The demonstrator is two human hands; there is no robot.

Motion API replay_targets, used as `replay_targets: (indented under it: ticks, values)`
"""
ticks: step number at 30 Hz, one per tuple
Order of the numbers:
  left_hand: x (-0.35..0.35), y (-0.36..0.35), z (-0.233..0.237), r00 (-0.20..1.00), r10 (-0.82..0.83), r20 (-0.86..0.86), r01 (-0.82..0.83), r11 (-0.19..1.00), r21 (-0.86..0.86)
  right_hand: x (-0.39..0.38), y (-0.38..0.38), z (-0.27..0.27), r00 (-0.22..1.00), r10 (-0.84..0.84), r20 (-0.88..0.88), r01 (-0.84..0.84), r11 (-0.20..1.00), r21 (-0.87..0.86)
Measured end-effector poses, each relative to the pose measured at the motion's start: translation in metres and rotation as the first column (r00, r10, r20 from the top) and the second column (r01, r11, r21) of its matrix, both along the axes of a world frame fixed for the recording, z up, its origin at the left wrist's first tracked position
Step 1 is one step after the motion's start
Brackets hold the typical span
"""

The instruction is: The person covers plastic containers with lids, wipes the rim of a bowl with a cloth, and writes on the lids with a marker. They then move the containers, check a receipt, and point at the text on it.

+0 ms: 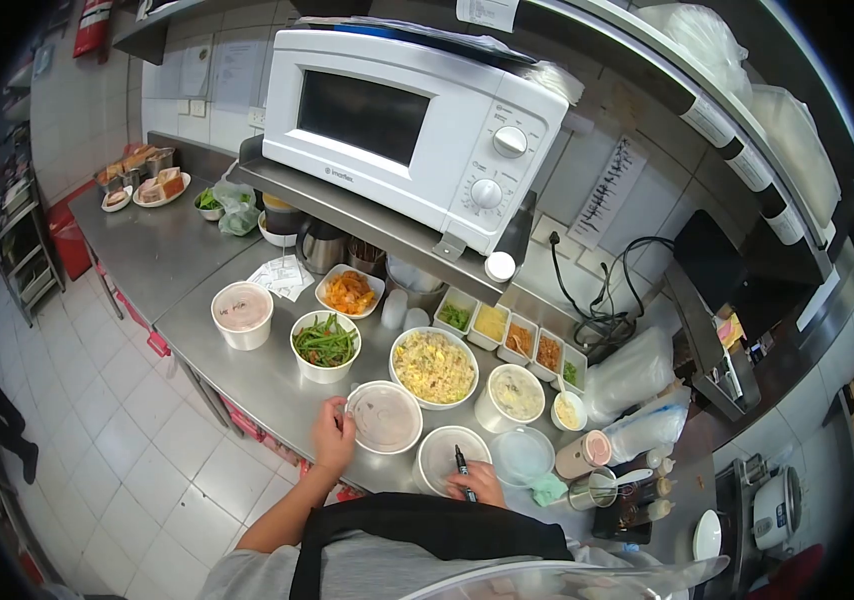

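Note:
My right hand [480, 483] holds a black marker pen [462, 460] upright over a lidded white tub [435, 458] near the counter's front edge. To the left, my left hand [332, 437] has its fingers curled against the rim of a second lidded tub [384, 417]. A white bowl of fried rice [434, 368] stands behind these two tubs. Green beans [326, 340] fill a bowl farther left. A third lidded tub [243, 308] with handwriting on its lid is at the far left. An open tub of pale food [517, 392] sits right of the rice.
A microwave [397, 120] rests on a shelf above the counter. Under it are a bowl of orange food [350, 292] and several topping containers [518, 341]. At right lie a clear lid [525, 457], a green cloth [549, 489], bottles [659, 509] and plastic bags [632, 375].

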State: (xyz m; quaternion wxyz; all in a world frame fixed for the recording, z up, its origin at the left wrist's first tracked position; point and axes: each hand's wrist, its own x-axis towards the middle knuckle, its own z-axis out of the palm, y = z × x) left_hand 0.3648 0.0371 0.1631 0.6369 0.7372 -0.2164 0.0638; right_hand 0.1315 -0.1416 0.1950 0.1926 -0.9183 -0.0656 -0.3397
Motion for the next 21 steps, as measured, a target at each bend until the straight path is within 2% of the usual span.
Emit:
replay_targets:
  ticks: [4,10,13,14,16,17,18,19,20,21]
  values:
    - [0.002,0.0,0.005,0.984,-0.026,0.175,0.018,0.999,0.048,0.0,0.002,-0.001,0.999,-0.032,-0.021,0.033,0.999,0.012]
    - [0.001,-0.004,-0.002,0.982,-0.036,0.186,0.032,0.999,0.029,0.001,0.003,0.006,0.995,-0.047,-0.089,0.051,0.997,0.049]
    - [-0.006,-0.003,0.004,0.999,-0.033,-0.016,0.033,0.999,-0.01,-0.001,-0.001,0.017,0.987,-0.032,-0.16,0.045,0.996,0.074]
    - [-0.008,0.002,0.007,0.999,-0.018,-0.029,0.019,1.0,0.011,-0.002,-0.003,0.023,0.981,-0.025,-0.191,0.042,0.996,0.083]
    - [-0.014,0.014,0.016,0.998,0.009,-0.054,-0.006,0.998,0.059,0.001,0.0,0.052,0.986,-0.017,-0.164,0.059,0.965,0.257]
    - [-0.02,0.021,0.024,0.996,-0.082,0.029,0.079,0.992,0.099,0.002,-0.003,0.065,0.987,-0.016,-0.157,0.07,0.936,0.344]
    - [-0.028,0.03,0.033,0.979,-0.18,0.096,0.165,0.975,0.151,0.002,-0.017,0.063,0.994,-0.041,-0.097,0.069,0.951,0.301]
    - [-0.038,0.039,0.039,0.948,-0.284,0.14,0.252,0.944,0.213,0.002,-0.025,0.061,0.994,-0.076,-0.08,0.103,0.889,0.447]
    - [-0.048,0.042,0.044,0.885,-0.409,0.221,0.339,0.893,0.295,0.005,-0.037,0.056,0.993,-0.115,-0.019,0.108,0.852,0.512]
    - [-0.056,0.042,0.038,0.807,-0.51,0.296,0.411,0.846,0.338,0.009,-0.038,0.069,0.985,-0.151,-0.08,0.164,0.708,0.687]
